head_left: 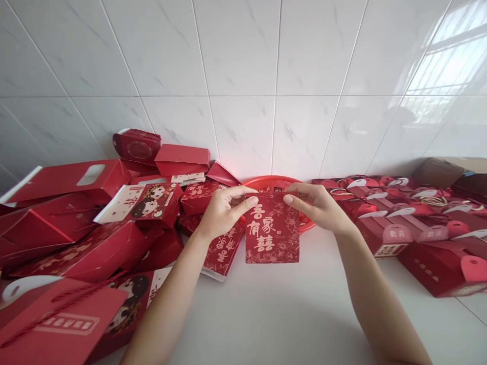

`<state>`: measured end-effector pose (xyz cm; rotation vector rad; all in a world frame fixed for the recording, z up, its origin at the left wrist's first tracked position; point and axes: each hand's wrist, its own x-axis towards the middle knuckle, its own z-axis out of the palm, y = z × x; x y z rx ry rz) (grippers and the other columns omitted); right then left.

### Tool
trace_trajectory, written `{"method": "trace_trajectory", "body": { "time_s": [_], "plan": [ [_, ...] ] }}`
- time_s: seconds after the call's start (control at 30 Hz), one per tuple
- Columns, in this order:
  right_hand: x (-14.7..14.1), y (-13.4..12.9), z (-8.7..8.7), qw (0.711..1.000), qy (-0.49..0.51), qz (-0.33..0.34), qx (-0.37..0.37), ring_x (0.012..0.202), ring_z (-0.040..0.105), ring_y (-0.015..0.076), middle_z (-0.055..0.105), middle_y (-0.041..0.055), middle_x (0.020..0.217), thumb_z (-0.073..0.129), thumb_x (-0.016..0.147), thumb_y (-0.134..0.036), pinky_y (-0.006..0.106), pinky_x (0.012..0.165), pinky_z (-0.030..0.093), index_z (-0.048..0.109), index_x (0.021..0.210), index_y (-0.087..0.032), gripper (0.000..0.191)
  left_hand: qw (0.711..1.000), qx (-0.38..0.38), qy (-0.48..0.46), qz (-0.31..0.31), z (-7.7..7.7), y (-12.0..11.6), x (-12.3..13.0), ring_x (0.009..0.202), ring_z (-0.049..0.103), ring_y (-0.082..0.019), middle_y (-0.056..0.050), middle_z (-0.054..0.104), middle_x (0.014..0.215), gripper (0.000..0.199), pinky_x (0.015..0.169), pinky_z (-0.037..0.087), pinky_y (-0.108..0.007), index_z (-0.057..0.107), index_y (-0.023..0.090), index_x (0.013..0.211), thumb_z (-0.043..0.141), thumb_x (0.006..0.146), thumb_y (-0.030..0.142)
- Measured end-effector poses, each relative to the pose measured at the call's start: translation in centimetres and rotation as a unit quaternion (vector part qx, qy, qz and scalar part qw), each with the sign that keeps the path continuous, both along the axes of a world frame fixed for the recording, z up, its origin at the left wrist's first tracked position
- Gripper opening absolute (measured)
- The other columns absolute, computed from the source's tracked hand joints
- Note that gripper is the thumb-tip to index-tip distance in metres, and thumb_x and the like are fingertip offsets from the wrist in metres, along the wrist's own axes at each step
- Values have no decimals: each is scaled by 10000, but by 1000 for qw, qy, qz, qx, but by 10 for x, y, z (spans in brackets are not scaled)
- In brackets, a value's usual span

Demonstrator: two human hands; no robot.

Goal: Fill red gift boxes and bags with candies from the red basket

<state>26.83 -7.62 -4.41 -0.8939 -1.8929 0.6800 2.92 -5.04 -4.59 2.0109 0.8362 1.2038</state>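
Between both hands, a red paper gift bag (272,230) with pale characters and flower outlines faces me, held upright above the white tabletop. My left hand (228,208) pinches its upper left corner between thumb and fingers. At the upper right corner, my right hand (314,205) grips the same edge, thumb in front. I cannot tell how deep the bag is. Just behind it sits a red plastic basket (277,180), mostly hidden, with small items inside that I cannot make out. A similar printed red package (224,248) lies beside my left wrist.
Red gift boxes and bags pile up on the left, including a box with cartoon faces (155,200) and a corded bag (64,314). On the right stand rows of handled red boxes (384,228) and a brown carton (452,170). A tiled wall (243,126) rises behind.
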Motion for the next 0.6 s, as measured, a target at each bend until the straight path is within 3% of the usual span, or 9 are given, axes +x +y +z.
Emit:
{"method": "trace_trajectory", "body": {
  "time_s": [0.13, 0.23, 0.33, 0.4, 0.47, 0.5, 0.57, 0.6],
  "plan": [
    [1, -2, 1, 1000, -4, -12, 21, 749, 611, 173, 679, 46, 838, 622, 933, -511, 280, 653, 493, 707, 899, -179, 345, 1000, 8, 10, -3, -2, -1, 1, 743, 715, -205, -54, 772, 850, 331, 664, 582, -290, 760, 162, 982, 692, 859, 462],
    [10, -7, 4, 998, -21, -46, 42, 760, 629, 186, 699, 52, 842, 623, 925, -522, 291, 671, 505, 721, 876, -177, 362, 1000, -1, 25, -15, -4, 0, 2, 893, 730, -236, -73, 777, 976, 398, 791, 599, -326, 731, 180, 1107, 690, 859, 489],
    [36, -21, 7, 987, -13, -141, 76, 755, 642, 200, 710, 53, 817, 654, 897, -521, 304, 676, 509, 737, 838, -179, 357, 999, -3, 33, -30, -4, 3, 2, 1089, 700, -274, -108, 750, 1161, 509, 942, 575, -378, 667, 190, 1240, 679, 859, 527],
    [65, -35, 9, 960, 12, -253, 117, 727, 643, 202, 714, 53, 786, 704, 860, -491, 314, 661, 507, 755, 832, -184, 313, 998, 0, 51, -31, -3, 4, 1, 1101, 697, -282, -114, 745, 1179, 524, 964, 568, -397, 670, 185, 1232, 670, 856, 550],
    [102, -53, 11, 906, 56, -382, 176, 665, 632, 197, 708, 62, 733, 764, 805, -425, 321, 608, 491, 772, 827, -174, 252, 996, 13, 85, -20, -3, 6, 0, 1071, 706, -276, -95, 758, 1146, 465, 956, 572, -384, 718, 197, 1141, 667, 852, 557],
    [123, -63, 11, 864, 83, -452, 205, 666, 638, 201, 714, 78, 740, 783, 787, -365, 328, 600, 488, 783, 834, -162, 208, 994, 22, 103, -14, -3, 7, -1, 1062, 707, -272, -81, 764, 1128, 430, 953, 572, -373, 740, 209, 1090, 668, 848, 557],
    [166, -83, 13, 762, 121, -583, 254, 675, 663, 212, 735, 128, 780, 779, 783, -229, 337, 587, 486, 795, 869, -123, 138, 991, 36, 128, -4, -3, 9, -1, 1052, 708, -268, -58, 775, 1092, 384, 950, 570, -359, 764, 231, 1020, 667, 843, 557],
    [187, -93, 14, 696, 117, -652, 276, 643, 660, 210, 733, 145, 760, 761, 789, -173, 333, 552, 469, 793, 854, -99, 103, 990, 40, 136, -2, -3, 10, -1, 1049, 708, -267, -51, 778, 1080, 376, 950, 570, -358, 768, 239, 1008, 664, 842, 560]
  ]
}}
